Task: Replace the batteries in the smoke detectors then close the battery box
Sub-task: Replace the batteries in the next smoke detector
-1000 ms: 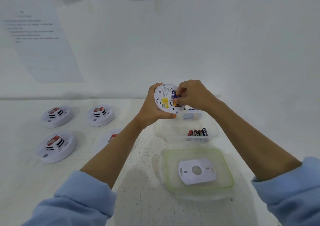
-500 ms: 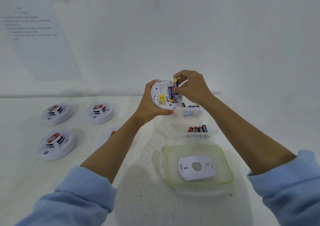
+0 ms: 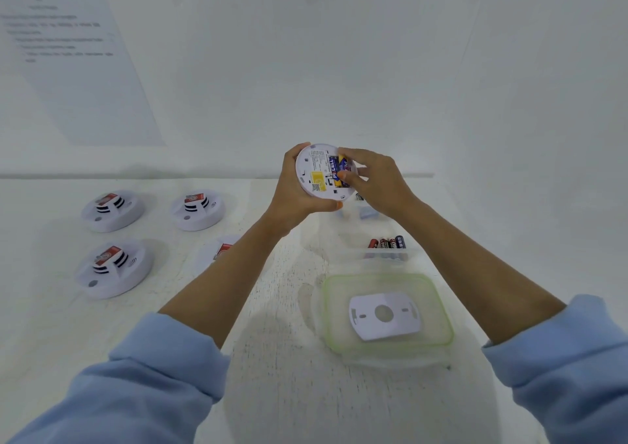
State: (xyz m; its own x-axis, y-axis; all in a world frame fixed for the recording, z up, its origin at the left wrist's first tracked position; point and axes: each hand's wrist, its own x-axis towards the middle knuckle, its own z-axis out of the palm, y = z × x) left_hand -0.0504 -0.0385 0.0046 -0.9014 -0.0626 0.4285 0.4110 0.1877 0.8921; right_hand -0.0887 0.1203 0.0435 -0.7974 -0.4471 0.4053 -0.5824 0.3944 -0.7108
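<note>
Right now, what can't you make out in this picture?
- Head view: the fourth smoke detector is mostly hidden behind the left forearm.
- The wall sheet's text is too blurred to read.
- The right hand covers the battery box's far end.
- It also hides whether the second battery is seated in the held detector.

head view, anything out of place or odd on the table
Only the white mounting plate, lying loose in the upturned green-rimmed lid. It probably belongs to the open detector held in the left hand. Nothing looks spilled or damaged.
</note>
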